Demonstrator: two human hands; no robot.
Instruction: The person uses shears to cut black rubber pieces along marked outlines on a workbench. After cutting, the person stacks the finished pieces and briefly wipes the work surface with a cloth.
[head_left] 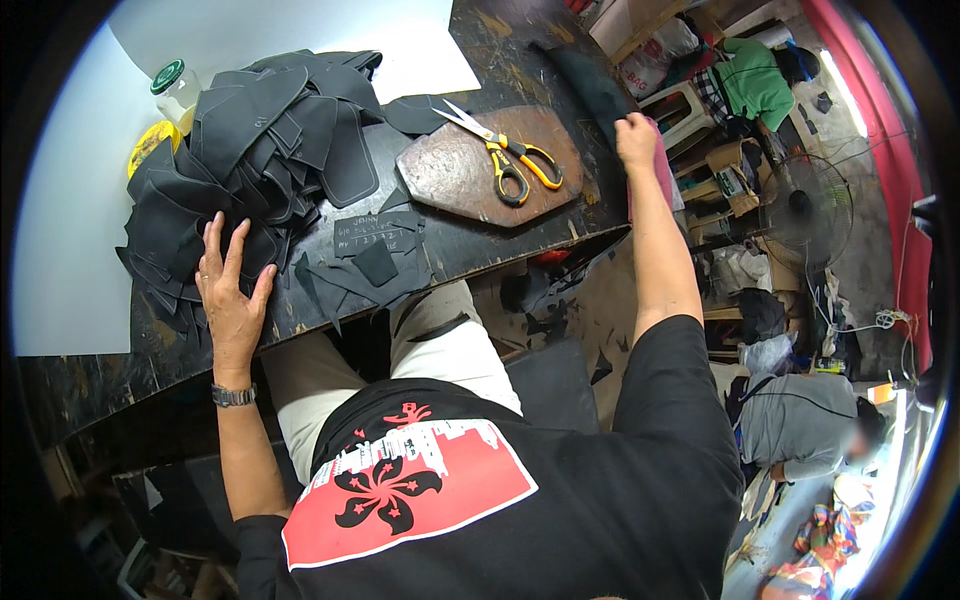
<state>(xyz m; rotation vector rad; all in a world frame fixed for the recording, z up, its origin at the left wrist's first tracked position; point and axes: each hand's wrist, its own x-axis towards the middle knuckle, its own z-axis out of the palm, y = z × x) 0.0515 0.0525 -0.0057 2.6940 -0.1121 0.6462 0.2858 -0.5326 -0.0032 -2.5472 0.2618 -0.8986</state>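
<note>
Hands apart: left hand (232,290) flat, right hand (634,137) outstretched.

A: What does the heap of black leather cut pieces (250,150) look like?
B: Dark, flat, round-cornered panels with stitched-looking edges, piled loosely and overlapping at the worktop's left end.

A: And the pink object (663,170)?
B: A narrow pink piece, hanging upright over the worktop's right edge; its kind cannot be told.
</note>
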